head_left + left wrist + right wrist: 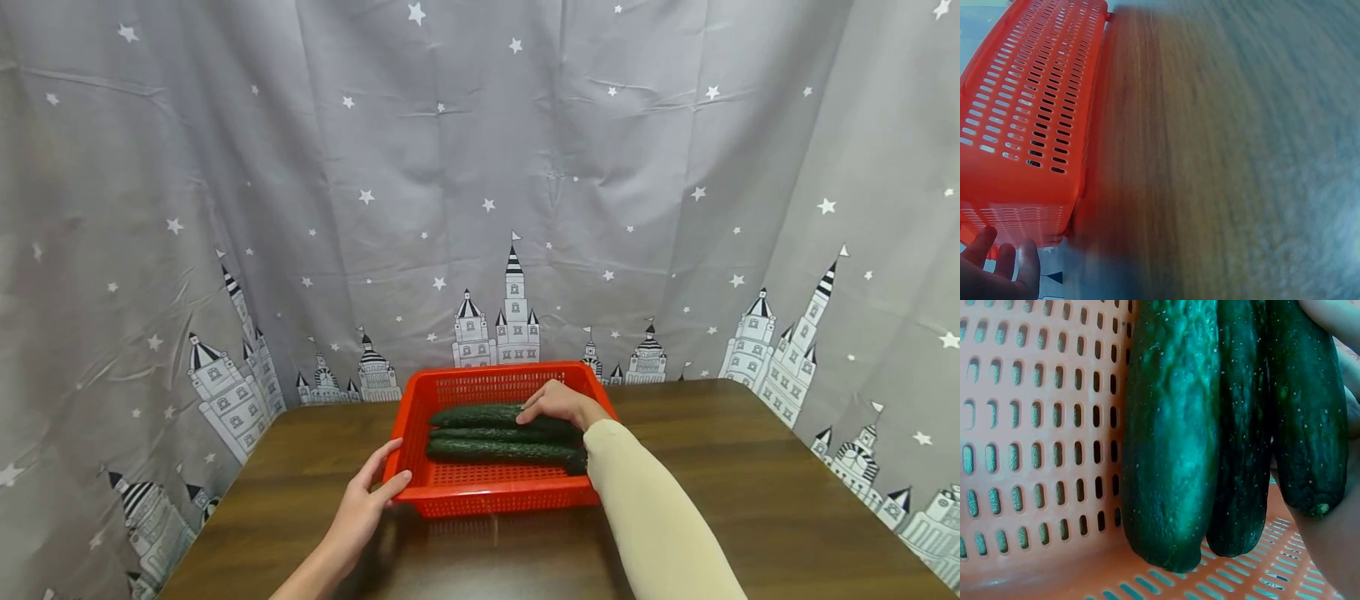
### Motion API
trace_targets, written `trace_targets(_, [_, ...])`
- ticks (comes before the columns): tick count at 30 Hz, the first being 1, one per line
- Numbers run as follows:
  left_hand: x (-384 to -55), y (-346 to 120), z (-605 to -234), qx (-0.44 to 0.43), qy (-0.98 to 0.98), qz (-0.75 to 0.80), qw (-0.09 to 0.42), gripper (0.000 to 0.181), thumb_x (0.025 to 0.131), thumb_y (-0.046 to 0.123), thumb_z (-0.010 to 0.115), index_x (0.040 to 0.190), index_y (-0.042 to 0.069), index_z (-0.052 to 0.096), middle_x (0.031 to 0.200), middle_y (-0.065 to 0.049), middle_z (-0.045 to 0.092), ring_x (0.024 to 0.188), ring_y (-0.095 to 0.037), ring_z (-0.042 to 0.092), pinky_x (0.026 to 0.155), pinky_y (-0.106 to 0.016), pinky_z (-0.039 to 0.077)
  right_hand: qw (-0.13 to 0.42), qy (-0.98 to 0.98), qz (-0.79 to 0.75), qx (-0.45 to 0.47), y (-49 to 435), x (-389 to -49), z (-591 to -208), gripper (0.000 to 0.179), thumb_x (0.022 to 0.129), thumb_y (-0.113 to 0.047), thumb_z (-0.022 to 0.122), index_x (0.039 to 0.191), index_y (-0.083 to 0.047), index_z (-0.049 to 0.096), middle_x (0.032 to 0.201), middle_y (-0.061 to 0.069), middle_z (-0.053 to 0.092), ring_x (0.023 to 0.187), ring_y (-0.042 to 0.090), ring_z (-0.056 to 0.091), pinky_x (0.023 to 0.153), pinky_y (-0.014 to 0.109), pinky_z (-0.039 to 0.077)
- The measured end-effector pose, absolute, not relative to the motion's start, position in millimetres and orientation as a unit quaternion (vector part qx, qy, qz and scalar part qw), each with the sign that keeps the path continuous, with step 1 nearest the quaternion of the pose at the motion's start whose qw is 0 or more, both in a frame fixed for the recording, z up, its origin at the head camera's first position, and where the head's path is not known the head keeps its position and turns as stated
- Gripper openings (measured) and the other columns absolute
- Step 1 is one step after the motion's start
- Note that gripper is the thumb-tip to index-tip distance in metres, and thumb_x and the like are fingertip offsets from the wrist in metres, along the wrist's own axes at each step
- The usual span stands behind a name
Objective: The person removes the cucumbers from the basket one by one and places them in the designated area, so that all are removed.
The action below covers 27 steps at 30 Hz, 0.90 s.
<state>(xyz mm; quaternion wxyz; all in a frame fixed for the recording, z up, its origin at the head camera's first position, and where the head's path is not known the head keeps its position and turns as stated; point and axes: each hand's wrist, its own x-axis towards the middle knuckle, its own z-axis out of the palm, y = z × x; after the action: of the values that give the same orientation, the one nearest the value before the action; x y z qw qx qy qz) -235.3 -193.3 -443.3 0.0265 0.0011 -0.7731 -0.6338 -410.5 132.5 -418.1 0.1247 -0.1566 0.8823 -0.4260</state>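
Three dark green cucumbers lie side by side in a red plastic basket (487, 502): a near cucumber (495, 451), a middle cucumber (476, 434) and a far cucumber (472, 415). My right hand (557, 403) reaches in from the right and grips the far cucumber (1308, 412) near its right end, thumb on one side and fingers on the other. At the basket's near left corner, my left hand (360, 504) touches the rim with the thumb. Its fingers (1027, 269) lie loosely extended along the outside of the left wall.
The basket stands on a brown wooden table (720, 475), near its far edge. A grey curtain (480, 167) with white stars and printed castles hangs behind and along both sides. A pale yellow sleeve (652, 508) covers the right arm, across the basket's right side.
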Motion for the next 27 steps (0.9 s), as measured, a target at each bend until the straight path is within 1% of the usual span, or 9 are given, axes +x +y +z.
trace_targets(7, [-232,-196,-444,0.002,-0.774,-0.633,0.025,0.053,0.098,0.027,0.065,0.148,0.024,0.048,0.145,-0.014,0.053,0.116,-0.024,0.055,0.086,-0.038,0.046,0.11,0.887,-0.421,-0.153,128,-410,-419,0.029,0.077,-0.024,0.084,0.099,-0.005,0.081,0.096,0.006,0.078,0.109,0.023,0.065,0.096,0.04,0.051])
trace_targets(13, [-229,-198,-445,0.007,-0.77,-0.637,0.027,0.053,0.098,0.025,0.064,0.148,0.022,0.048,0.143,-0.016,0.054,0.113,-0.025,0.058,0.084,-0.037,0.048,0.108,0.885,-0.42,-0.171,124,-410,-415,0.03,0.076,-0.023,0.085,0.1,-0.004,0.081,0.099,0.007,0.078,0.108,0.02,0.066,0.094,0.037,0.052])
trace_targets(16, [-228,-199,-445,0.01,-0.771,-0.637,0.031,0.052,0.098,0.024,0.064,0.148,0.022,0.048,0.143,-0.016,0.054,0.113,-0.027,0.058,0.084,-0.036,0.048,0.105,0.887,-0.411,-0.181,124,-411,-412,0.03,0.077,-0.024,0.084,0.1,-0.005,0.081,0.1,0.006,0.078,0.108,0.021,0.065,0.094,0.037,0.052])
trace_targets(20, [-231,-195,-446,-0.001,-0.77,-0.638,0.031,0.053,0.098,0.025,0.065,0.147,0.023,0.049,0.145,-0.015,0.053,0.116,-0.026,0.057,0.085,-0.037,0.048,0.092,0.895,-0.398,-0.18,131,-411,-407,0.029,0.079,-0.024,0.083,0.101,-0.005,0.081,0.101,0.006,0.078,0.109,0.022,0.064,0.095,0.039,0.052])
trace_targets(24, [-234,-191,-446,-0.01,-0.77,-0.638,0.023,0.053,0.098,0.025,0.065,0.148,0.023,0.048,0.146,-0.015,0.052,0.117,-0.026,0.057,0.086,-0.038,0.048,0.089,0.898,-0.393,-0.179,140,-410,-403,0.028,0.079,-0.023,0.083,0.101,-0.004,0.08,0.099,0.007,0.078,0.104,0.019,0.065,0.087,0.032,0.052])
trace_targets(27, [-234,-192,-444,-0.006,-0.772,-0.634,0.032,0.052,0.098,0.024,0.064,0.147,0.023,0.049,0.145,-0.015,0.053,0.116,-0.027,0.057,0.085,-0.039,0.048,0.088,0.894,-0.394,-0.194,140,-412,-400,0.03,0.08,-0.024,0.083,0.103,-0.005,0.08,0.098,0.007,0.078,0.099,0.015,0.065,0.08,0.026,0.049])
